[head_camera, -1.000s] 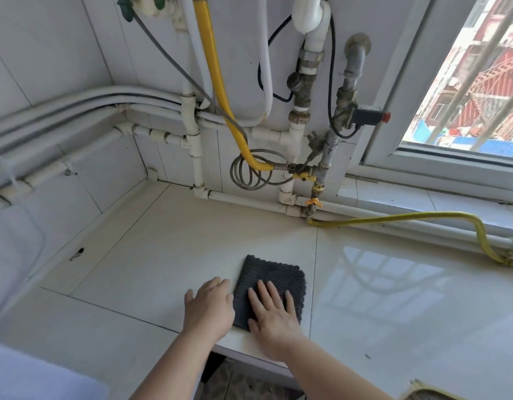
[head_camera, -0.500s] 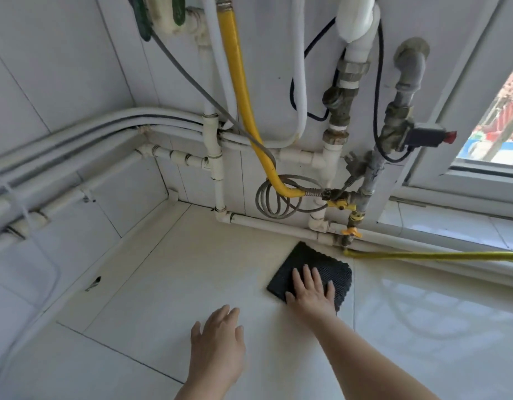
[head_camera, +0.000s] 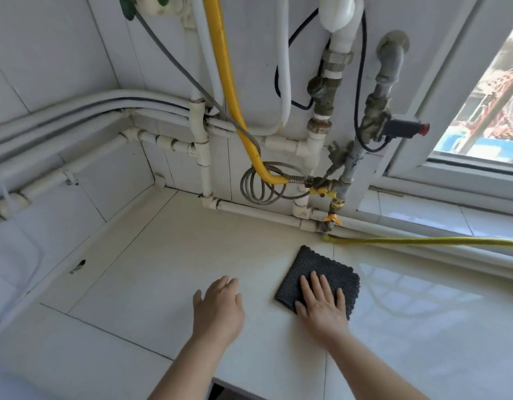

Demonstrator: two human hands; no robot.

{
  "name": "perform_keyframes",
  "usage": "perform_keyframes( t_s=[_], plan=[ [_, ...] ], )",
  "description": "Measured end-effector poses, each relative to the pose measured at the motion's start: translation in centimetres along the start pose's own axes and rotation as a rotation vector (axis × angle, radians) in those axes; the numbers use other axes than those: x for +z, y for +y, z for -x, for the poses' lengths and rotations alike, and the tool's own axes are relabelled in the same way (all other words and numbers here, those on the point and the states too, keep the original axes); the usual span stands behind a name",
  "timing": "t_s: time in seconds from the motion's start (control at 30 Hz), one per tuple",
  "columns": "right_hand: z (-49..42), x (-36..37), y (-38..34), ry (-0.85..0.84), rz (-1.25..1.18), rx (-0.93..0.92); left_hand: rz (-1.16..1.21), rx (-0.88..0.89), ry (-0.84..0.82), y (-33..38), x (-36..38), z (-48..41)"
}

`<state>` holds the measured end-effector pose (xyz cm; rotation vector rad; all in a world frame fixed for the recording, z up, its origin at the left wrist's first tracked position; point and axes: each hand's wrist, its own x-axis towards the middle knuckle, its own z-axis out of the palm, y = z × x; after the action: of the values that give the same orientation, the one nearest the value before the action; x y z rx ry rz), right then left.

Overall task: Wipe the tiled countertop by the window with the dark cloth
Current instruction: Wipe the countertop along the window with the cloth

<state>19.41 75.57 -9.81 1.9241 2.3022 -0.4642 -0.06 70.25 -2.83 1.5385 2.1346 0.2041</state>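
Note:
A dark ribbed cloth (head_camera: 321, 265) lies flat on the pale tiled countertop (head_camera: 162, 255), a short way in front of the pipes at the back wall. My right hand (head_camera: 321, 303) presses on the near half of the cloth, palm down, fingers spread. My left hand (head_camera: 217, 307) rests flat on the bare tile to the left of the cloth, fingers apart, holding nothing.
White pipes (head_camera: 264, 216) run along the foot of the back wall, with valves and a coiled grey cable (head_camera: 258, 187). A yellow hose (head_camera: 422, 241) lies along the counter's back right. The window (head_camera: 480, 116) is at the right. The counter's front edge (head_camera: 249, 391) is close below my arms.
My right hand pushed the cloth away from the front edge up to the pipes, then drew it back a little toward me. My left hand stayed flat on the tile, apart from the cloth.

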Motion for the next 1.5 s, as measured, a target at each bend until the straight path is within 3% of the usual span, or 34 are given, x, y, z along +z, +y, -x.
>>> perform_keyframes(
  t_s=[0.17, 0.27, 0.43, 0.53, 0.77, 0.87, 0.93, 1.1, 1.17, 1.37, 1.5],
  plan=[
    [6.3, 3.7, -3.8, 0.009, 0.136, -0.213, -0.029, 0.098, -0.015, 2.8, 2.2, 0.7],
    [8.7, 3.7, -1.3, -0.044, 0.17, -0.274, -0.048, 0.156, -0.033, 5.0, 3.4, 1.8],
    [10.7, 2.6, 7.4, -0.073, 0.076, 0.014, -0.068, 0.227, -0.091, 8.3, 5.1, 4.3],
    [12.8, 1.8, 14.6, 0.059, -0.002, 0.13, -0.072, 0.246, -0.127, 10.7, 7.1, 5.8],
    [19.2, 0.0, 28.2, -0.015, -0.128, 0.465, -0.097, 0.266, -0.166, 17.8, 12.3, 10.9],
    [19.6, -0.5, 30.9, -0.042, -0.135, 0.503, -0.109, 0.256, -0.157, 20.3, 14.1, 13.1],
    [19.2, -0.6, 29.9, -0.051, -0.126, 0.451, -0.126, 0.239, -0.149, 21.5, 15.1, 14.6],
    [19.0, 1.0, 24.6, -0.078, -0.055, -0.043, -0.156, 0.237, -0.083, 23.6, 16.2, 17.1],
    [19.2, 0.7, 25.9, -0.066, -0.059, -0.094, -0.161, 0.241, -0.051, 23.9, 16.1, 17.5],
    [19.8, -0.8, 34.7, -0.033, -0.128, 0.28, -0.153, 0.102, -0.068, 21.8, 15.3, 18.7],
    [18.4, -0.8, 32.9, -0.032, -0.133, 0.358, -0.125, 0.02, -0.102, 19.6, 15.7, 19.7]
  ],
)
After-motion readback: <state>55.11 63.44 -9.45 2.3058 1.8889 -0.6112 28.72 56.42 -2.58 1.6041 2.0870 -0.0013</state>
